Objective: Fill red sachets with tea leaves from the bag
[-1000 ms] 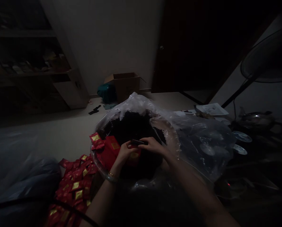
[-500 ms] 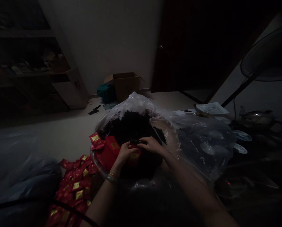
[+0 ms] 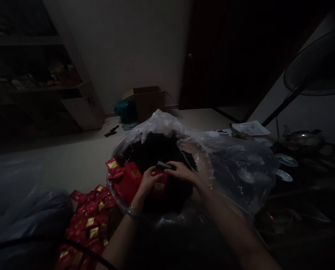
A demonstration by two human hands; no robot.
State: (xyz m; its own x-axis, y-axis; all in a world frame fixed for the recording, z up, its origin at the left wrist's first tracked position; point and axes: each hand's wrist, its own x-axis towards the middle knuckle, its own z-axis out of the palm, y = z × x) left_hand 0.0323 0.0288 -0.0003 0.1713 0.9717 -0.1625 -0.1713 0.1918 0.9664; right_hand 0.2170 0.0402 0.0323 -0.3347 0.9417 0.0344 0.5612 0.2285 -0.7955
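- A plastic-lined tub (image 3: 202, 159) holds dark loose material (image 3: 157, 144).
- Left of the tub lies a heap of red packets (image 3: 88, 221).
- Over the tub, the left hand (image 3: 146, 182) apparently pinches a red pouch (image 3: 159, 189), dimly seen.
- There too, the right hand (image 3: 181, 171) grips a small grey piece (image 3: 163, 165).

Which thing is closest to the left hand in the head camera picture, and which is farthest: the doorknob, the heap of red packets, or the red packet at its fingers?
1. Red packet: right at the left hand, touching it.
2. Heap of red packets: down to the left.
3. Doorknob: far ahead, on the dark door.
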